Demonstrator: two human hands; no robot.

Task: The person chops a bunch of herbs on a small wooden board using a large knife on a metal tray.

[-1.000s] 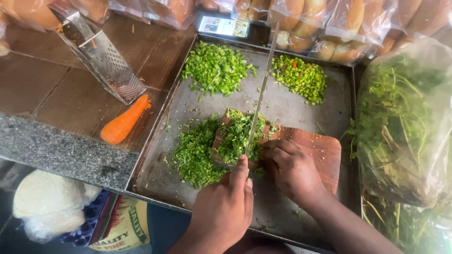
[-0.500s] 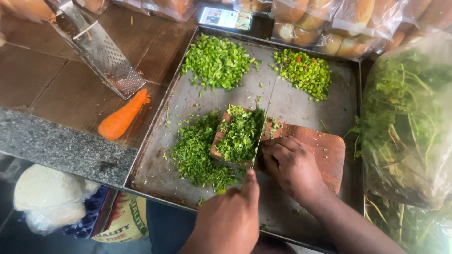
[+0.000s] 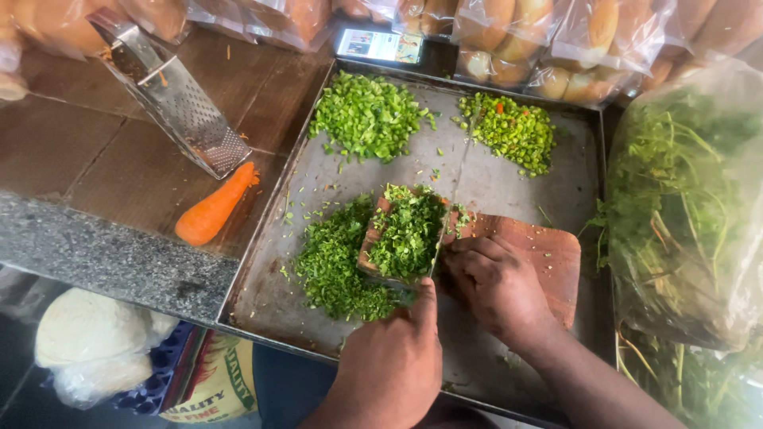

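My left hand (image 3: 389,365) grips a knife (image 3: 439,238), whose thin blade stands on edge against a heap of chopped green herbs (image 3: 407,230). The heap lies on the left end of a brown wooden cutting board (image 3: 548,254). My right hand (image 3: 497,286) rests on the board with curled fingers, just right of the blade. More chopped herbs (image 3: 334,266) lie off the board's left end on the metal tray (image 3: 318,183). Two other green piles sit at the tray's far side, one finely chopped (image 3: 366,115) and one with red specks (image 3: 509,131).
A carrot (image 3: 214,208) and a metal grater (image 3: 171,95) lie on the brown counter left of the tray. Bagged bread rolls (image 3: 588,40) line the back. A plastic bag of leafy herbs (image 3: 683,206) stands at the right. A white bagged lump (image 3: 91,342) sits below left.
The knife has drawn back toward me with my left hand. The herbs on the board are now gathered into a tidier heap at its left end. My right hand has stayed on the board.
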